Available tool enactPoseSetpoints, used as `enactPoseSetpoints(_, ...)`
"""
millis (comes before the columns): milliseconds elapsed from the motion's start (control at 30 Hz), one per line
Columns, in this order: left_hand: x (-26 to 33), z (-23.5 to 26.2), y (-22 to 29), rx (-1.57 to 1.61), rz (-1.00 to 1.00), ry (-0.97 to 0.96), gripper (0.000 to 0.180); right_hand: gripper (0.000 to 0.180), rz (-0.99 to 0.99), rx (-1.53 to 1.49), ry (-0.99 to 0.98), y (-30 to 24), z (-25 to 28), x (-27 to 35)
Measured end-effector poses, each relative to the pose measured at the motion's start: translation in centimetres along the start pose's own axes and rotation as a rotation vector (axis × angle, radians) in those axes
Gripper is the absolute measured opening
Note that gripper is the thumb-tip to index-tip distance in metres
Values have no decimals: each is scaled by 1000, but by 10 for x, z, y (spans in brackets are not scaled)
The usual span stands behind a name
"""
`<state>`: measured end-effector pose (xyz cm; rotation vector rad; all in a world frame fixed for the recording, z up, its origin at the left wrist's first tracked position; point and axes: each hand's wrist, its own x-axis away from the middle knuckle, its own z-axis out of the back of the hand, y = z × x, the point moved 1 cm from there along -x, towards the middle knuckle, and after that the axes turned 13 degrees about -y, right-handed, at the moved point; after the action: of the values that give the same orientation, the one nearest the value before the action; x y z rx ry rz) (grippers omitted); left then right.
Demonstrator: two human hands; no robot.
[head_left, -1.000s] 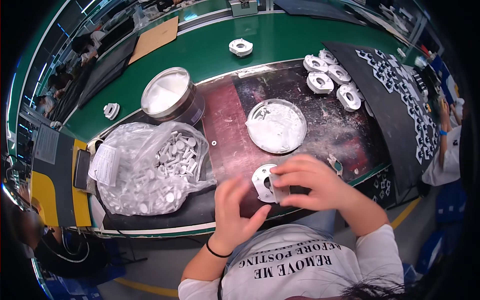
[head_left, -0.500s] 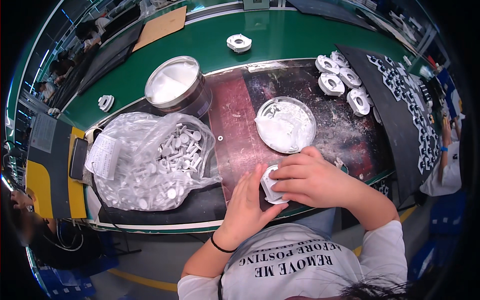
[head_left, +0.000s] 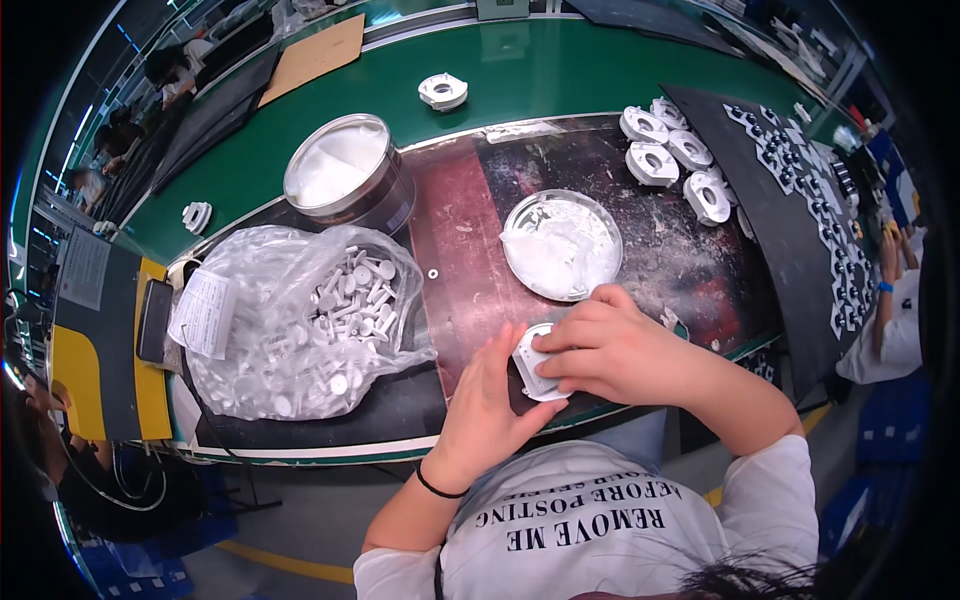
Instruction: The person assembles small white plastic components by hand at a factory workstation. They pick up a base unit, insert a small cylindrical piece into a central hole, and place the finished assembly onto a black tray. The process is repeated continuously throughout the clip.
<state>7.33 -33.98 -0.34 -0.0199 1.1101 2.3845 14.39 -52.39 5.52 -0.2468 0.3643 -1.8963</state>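
Observation:
A white plastic housing (head_left: 534, 372) sits at the front edge of the worktop, between my two hands. My left hand (head_left: 488, 400) cups its near left side, thumb below and fingers along the edge. From the right, my right hand (head_left: 612, 352) presses bent fingers onto its upper face; whatever lies under those fingertips is hidden. Just beyond stands a round metal dish (head_left: 563, 245) of white grease with a clear plastic piece in it. Left of my hands, a clear plastic bag (head_left: 290, 320) is full of white flat-headed plastic pins (head_left: 362, 290).
A large tin (head_left: 340, 170) of white grease stands behind the bag. Several white housings (head_left: 652, 163) cluster at the right beside a black board (head_left: 750, 220) bearing rows of small parts. Two housings (head_left: 443, 92) (head_left: 197, 217) ride the green belt (head_left: 540, 65). A small white ring (head_left: 433, 273) lies on the worktop.
The two housings on the green belt have shifted left. My hands keep their hold on the white housing, with only a slight shift of the fingers. The whole view has moved slightly.

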Motion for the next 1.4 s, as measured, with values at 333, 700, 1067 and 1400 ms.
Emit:
enactPoseSetpoints(333, 0, 0, -2, 68, -10, 97, 89, 30, 64, -145, 187, 9, 29, -7)
enactPoseSetpoints(700, 1, 13, -3, 55, 118, 82, 87, 46, -465, 295, 367, 210, 53, -253)
enactPoseSetpoints(1067, 8, 16, -6, 27, 143, 42, 89, 44, -422, 98, 42, 180, 78, -207)
enactPoseSetpoints(1400, 17, 25, 3, -80, 123, 76, 91, 47, -504, 242, 7, 185, 68, -38)
